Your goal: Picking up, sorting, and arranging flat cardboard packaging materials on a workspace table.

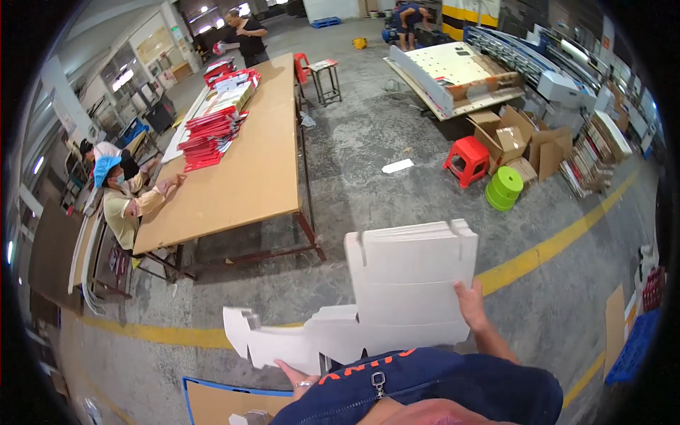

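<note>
One stack of flat white die-cut cardboard sheets [414,297] lies between the right grip [470,303], clamped on its right edge, fingers hidden behind, and the left grip [297,377], clamped lower left, wrist covered by the navy fabric shirt [453,389]. Ahead, grey concrete floor [354,188] lies open beside the brown rectangular table [241,188].
</note>
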`<state>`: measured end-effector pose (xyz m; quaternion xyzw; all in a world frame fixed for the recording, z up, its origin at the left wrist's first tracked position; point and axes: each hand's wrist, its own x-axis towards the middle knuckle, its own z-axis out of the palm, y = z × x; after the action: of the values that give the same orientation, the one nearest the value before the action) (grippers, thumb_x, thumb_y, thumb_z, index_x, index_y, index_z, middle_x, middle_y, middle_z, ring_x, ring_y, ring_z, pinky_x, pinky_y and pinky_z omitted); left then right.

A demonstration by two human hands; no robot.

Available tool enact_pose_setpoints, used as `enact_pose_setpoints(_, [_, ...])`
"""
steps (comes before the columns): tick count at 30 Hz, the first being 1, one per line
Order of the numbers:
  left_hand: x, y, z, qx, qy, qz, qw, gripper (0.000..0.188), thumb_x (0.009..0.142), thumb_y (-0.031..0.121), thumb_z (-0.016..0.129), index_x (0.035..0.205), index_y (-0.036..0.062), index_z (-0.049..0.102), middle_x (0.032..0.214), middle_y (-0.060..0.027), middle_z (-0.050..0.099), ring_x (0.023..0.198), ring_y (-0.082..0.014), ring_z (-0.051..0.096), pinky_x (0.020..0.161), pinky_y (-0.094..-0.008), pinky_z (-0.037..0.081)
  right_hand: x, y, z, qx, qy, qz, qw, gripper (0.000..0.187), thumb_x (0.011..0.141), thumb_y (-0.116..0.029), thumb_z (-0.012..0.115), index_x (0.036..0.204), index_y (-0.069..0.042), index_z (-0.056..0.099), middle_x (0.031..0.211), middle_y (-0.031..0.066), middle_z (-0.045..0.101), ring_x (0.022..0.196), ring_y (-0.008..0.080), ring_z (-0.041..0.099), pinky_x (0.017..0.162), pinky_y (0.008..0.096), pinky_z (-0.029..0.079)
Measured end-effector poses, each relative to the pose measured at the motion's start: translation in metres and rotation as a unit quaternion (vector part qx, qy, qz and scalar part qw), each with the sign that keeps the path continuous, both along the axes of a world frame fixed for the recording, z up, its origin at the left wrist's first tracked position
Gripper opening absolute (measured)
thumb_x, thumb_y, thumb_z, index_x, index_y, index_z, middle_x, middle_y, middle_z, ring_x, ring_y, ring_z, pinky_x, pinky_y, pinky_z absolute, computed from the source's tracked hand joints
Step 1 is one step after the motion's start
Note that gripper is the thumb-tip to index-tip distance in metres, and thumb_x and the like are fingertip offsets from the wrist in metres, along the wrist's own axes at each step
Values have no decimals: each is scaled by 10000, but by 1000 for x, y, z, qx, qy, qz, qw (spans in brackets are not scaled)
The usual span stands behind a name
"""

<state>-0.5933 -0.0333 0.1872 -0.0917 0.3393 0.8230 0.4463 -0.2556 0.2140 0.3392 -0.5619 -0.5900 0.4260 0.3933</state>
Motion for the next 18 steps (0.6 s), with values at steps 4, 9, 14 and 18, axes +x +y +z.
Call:
enact_pose_setpoints(4, [-40, 92, 16, -61, -48, -10, 997, 798, 832, 726, 295, 1344, 123, 392, 1331, -91, 462, 1198, -310, 452, 1018, -461, 349, -1, 57, -35, -4, 15, -176, 984, 420, 887, -285, 579, 1053, 99, 543, 963, 149, 613, 870, 181, 565, 782, 328, 455])
enact_pose_setpoints(9, [-112, 219, 53, -43, -40, -58, 997, 774, 839, 703, 342, 1329, 107, 406, 1298, -98, 491, 1178, -299, 473, 996, -448, 379, -43, 141, -23, -99, 187, -183, 960, 536, 905, -407, 534, 1167, 58, 497, 1124, 130, 559, 983, 196, 538, 861, 332, 433])
enact_pose_setpoints(14, [-167, 329, 68, -66, 56, -112, 990, 762, 841, 666, 414, 1328, 80, 400, 1304, -90, 486, 1205, -285, 449, 1021, -420, 348, -81, 211, -16, -101, 282, -193, 934, 586, 898, -439, 530, 1214, 51, 477, 1154, 125, 558, 1008, 205, 551, 875, 328, 440])
enact_pose_setpoints(18, [-186, 401, 62, -94, 77, -93, 988, 747, 847, 641, 440, 1331, 75, 397, 1313, -92, 477, 1215, -275, 442, 1024, -408, 347, -98, 294, -24, -108, 255, -234, 932, 632, 892, -462, 529, 1246, 57, 453, 1187, 136, 543, 1020, 206, 554, 872, 329, 445])
